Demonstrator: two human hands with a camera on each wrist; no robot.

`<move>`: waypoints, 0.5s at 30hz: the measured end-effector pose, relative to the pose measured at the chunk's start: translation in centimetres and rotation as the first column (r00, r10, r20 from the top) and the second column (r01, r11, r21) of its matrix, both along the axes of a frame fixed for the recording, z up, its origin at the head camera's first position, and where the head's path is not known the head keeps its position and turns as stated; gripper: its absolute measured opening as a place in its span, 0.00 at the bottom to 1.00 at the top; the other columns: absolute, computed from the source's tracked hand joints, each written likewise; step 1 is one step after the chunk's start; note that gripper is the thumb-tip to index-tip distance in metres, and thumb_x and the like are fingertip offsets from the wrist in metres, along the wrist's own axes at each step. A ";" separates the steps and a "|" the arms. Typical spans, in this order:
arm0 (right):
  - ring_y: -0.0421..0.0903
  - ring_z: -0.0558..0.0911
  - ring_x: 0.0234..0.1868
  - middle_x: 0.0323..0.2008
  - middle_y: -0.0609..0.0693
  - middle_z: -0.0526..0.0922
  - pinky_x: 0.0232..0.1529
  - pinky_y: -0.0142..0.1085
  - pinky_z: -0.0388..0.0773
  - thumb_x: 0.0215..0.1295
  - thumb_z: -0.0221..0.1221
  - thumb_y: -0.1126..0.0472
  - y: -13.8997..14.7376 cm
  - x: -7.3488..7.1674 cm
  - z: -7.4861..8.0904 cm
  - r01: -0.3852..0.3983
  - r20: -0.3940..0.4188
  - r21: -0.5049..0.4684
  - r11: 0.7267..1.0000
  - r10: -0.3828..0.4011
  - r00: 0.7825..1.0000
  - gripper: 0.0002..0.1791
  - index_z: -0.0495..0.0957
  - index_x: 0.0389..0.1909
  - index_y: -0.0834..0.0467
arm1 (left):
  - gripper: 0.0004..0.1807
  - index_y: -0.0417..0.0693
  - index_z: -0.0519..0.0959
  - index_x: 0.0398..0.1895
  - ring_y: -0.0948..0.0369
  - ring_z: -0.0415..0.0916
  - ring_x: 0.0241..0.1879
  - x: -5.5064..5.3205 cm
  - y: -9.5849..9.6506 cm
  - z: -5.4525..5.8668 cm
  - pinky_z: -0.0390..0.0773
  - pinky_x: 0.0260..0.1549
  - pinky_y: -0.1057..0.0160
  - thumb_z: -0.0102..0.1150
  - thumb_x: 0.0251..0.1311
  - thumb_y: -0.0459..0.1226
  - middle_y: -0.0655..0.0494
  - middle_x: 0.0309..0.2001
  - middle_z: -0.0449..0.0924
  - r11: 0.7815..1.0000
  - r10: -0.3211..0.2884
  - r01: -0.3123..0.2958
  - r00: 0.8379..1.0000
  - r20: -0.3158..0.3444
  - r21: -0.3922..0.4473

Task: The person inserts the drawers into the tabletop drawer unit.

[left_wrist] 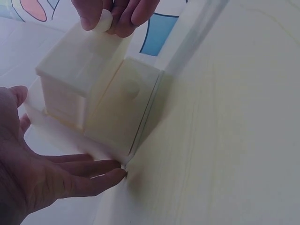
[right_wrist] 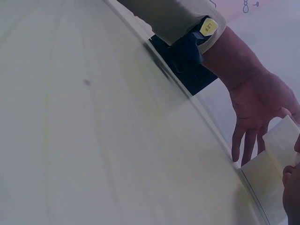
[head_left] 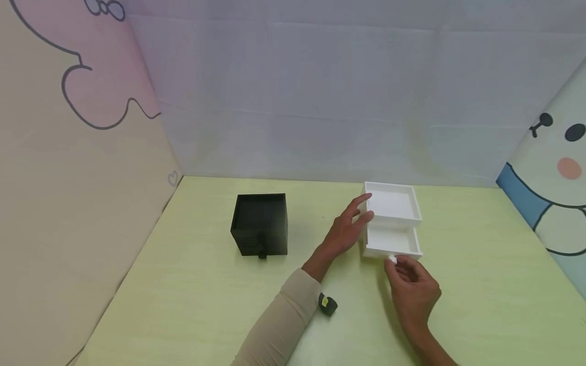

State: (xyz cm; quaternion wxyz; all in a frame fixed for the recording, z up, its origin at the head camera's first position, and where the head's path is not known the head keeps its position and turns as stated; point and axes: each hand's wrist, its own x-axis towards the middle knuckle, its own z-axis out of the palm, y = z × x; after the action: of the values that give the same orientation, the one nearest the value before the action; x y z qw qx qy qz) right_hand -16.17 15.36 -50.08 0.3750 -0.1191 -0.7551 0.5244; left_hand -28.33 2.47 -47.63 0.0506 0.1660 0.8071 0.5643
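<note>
A small white box [head_left: 392, 203] with two stacked drawers stands at the right part of the table. Its upper drawer [head_left: 391, 240] is pulled out toward me, and nothing lies on the part of its floor that shows. My right hand [head_left: 414, 292] pinches the white round knob [left_wrist: 105, 21] on that drawer's front. In the left wrist view the lower drawer [left_wrist: 125, 101] sits flush in the box. Against the box's left side rests my left hand [head_left: 344, 233], fingers extended and thumb by the top rim. The right wrist view shows my right hand [right_wrist: 291, 192] only at its edge.
Left of the hands stands a black box [head_left: 260, 223] with a knob on its front. A dark wrist device [head_left: 327, 304] with a yellow label sits at my left sleeve. Printed cloth walls [head_left: 297, 101] border the pale yellow table [head_left: 183, 305] behind and on both sides.
</note>
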 end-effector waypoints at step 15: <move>0.34 0.83 0.24 0.25 0.57 0.84 0.26 0.25 0.77 0.48 0.70 0.68 -0.7 -0.3 -0.1 -0.001 -0.055 0.000 1.000 0.001 0.999 0.08 0.84 0.30 0.64 | 0.25 0.91 0.55 0.63 0.57 0.65 0.62 0.0 -0.1 -0.1 0.68 0.52 0.46 0.40 0.62 0.64 0.68 0.66 0.63 0.999 -0.025 0.025 1.000 0.003 0.030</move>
State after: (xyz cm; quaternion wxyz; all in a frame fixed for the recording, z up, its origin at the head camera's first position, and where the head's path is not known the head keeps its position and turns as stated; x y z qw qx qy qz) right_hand -16.50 14.71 -50.16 0.3952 -0.1043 -0.7446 0.5277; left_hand -28.36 2.38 -47.72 0.0565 0.1760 0.7964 0.5759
